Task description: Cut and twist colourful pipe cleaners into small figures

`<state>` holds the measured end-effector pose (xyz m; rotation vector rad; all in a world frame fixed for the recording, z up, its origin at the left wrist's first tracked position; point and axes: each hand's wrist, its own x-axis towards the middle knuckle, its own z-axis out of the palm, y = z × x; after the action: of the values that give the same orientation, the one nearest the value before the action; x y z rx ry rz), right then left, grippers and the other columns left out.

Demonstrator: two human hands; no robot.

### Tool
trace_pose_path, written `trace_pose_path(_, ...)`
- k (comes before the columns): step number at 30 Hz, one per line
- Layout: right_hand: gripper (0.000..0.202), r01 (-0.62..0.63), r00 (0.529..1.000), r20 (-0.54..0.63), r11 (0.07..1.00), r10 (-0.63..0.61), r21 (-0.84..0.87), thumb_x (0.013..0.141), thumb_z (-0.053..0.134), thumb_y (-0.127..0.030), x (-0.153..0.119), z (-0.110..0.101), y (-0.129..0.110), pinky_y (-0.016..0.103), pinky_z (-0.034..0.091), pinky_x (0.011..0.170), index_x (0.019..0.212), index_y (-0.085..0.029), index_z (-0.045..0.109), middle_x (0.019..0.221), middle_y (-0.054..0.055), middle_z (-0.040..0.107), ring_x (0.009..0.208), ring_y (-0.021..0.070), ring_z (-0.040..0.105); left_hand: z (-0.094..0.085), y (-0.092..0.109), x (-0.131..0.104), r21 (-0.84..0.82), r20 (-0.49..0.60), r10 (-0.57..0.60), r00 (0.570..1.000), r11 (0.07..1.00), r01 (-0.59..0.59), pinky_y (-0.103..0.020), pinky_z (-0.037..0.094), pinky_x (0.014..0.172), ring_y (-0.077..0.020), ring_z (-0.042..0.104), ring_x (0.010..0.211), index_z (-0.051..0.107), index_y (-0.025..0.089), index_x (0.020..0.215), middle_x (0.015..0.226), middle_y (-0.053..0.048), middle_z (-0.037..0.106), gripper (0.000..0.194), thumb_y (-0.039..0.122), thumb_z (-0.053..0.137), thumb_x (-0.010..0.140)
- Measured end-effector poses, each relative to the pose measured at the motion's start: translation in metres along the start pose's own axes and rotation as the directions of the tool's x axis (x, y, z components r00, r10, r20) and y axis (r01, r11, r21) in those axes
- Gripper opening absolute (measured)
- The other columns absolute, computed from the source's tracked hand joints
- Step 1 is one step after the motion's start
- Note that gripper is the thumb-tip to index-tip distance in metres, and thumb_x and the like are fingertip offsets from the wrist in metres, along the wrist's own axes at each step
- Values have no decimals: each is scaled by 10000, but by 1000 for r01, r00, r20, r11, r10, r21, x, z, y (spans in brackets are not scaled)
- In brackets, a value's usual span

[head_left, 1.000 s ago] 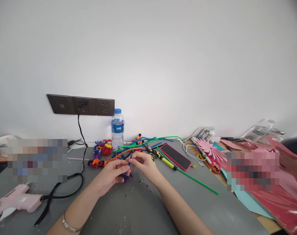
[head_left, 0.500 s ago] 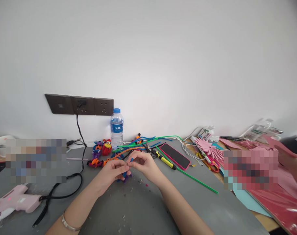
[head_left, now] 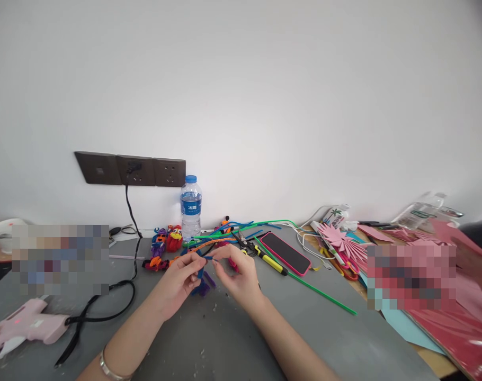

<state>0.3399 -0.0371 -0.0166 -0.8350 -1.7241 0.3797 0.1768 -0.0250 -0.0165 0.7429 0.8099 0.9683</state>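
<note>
Fingers (head_left: 194, 260) of the left hand (head_left: 180, 283) are closed now, and a blue fuzzy strand (head_left: 210, 258) is pinched between thumb and forefinger! Its other end is gripped by the thumb and forefinger of the right hand (head_left: 241, 275), so the short gap between the two sets of fingertips is bridged by the strand. Just below those fingertips, a blue-and-purple fuzzy piece (head_left: 205, 286) is seen above the grey tabletop (head_left: 233, 338); it is probably joined to the strand, though the join is hidden by the left fingers.

Beyond the left fingers, a purple-and-orange figure (head_left: 159, 244) and a red one with a yellow face (head_left: 174, 239) are lined up, with an upright water bottle (head_left: 190, 207) placed right behind. Past the right fingers, yellow-and-black pliers (head_left: 269, 262) are laid at a slant, and a pink-cased phone (head_left: 286, 253) is set beside them. A long green stem (head_left: 322, 293) is stretched out to the right of the fingers. Well to their left, a pale pink glue gun (head_left: 32, 321) is rested on its side; far to their right, pleated pink paper (head_left: 341, 242) is fanned out.
</note>
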Motion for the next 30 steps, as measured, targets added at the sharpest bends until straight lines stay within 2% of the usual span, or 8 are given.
trace_pose_path(5, 150, 184, 983, 30, 979, -182, -86, 871, 527, -108, 0, -1, -3, 362, 499, 749, 855, -237, 603, 926, 75, 712, 820, 194, 643, 3, -4, -1, -188, -18, 4, 1000, 982, -7, -129, 346, 409, -26, 352, 462, 544, 147, 584, 549, 85, 397, 355, 282, 872, 602)
trace_pose_path(12, 132, 233, 972, 57, 960, -227, -156, 888, 570, -145, -5, 4, 1, 344, 499, 723, 895, -243, 659, 905, 76, 684, 796, 187, 624, 8, -12, 0, -369, -77, -16, 997, 929, -14, -105, 405, 381, -20, 437, 432, 653, 135, 631, 487, 79, 489, 298, 251, 910, 536)
trace_pose_path(17, 134, 207, 978, 35, 973, -204, -103, 896, 563, -139, -4, 7, -4, 295, 526, 695, 871, -228, 660, 866, 66, 650, 780, 162, 627, 6, -12, 0, -349, -48, -11, 999, 937, -7, -90, 462, 436, -18, 504, 464, 671, 144, 698, 541, 66, 565, 309, 254, 911, 539)
trace_pose_path(22, 125, 194, 978, 90, 980, -190, -38, 899, 542, -127, -2, 6, -6, 280, 529, 718, 881, -215, 629, 883, 69, 637, 813, 156, 626, 5, -7, -1, -238, -2, 56, 998, 970, -55, -101, 453, 440, -22, 484, 455, 625, 158, 702, 525, 79, 532, 266, 274, 856, 641)
trace_pose_path(27, 35, 170, 974, 144, 985, -172, 28, 877, 618, -213, 0, 4, -5, 305, 533, 754, 912, -207, 618, 927, 92, 656, 873, 187, 634, 6, -2, -2, -145, -31, 76, 997, 986, -79, -107, 439, 442, -33, 491, 451, 595, 173, 726, 525, 73, 551, 301, 325, 841, 643)
trace_pose_path(30, 35, 135, 979, 147, 990, -140, 41, 893, 600, -219, 0, 1, 0, 300, 529, 733, 876, -205, 626, 854, 77, 668, 812, 180, 637, 6, 0, -2, -128, -35, 64, 997, 989, -68, -111, 433, 444, -36, 490, 448, 575, 178, 721, 531, 67, 561, 322, 323, 845, 623)
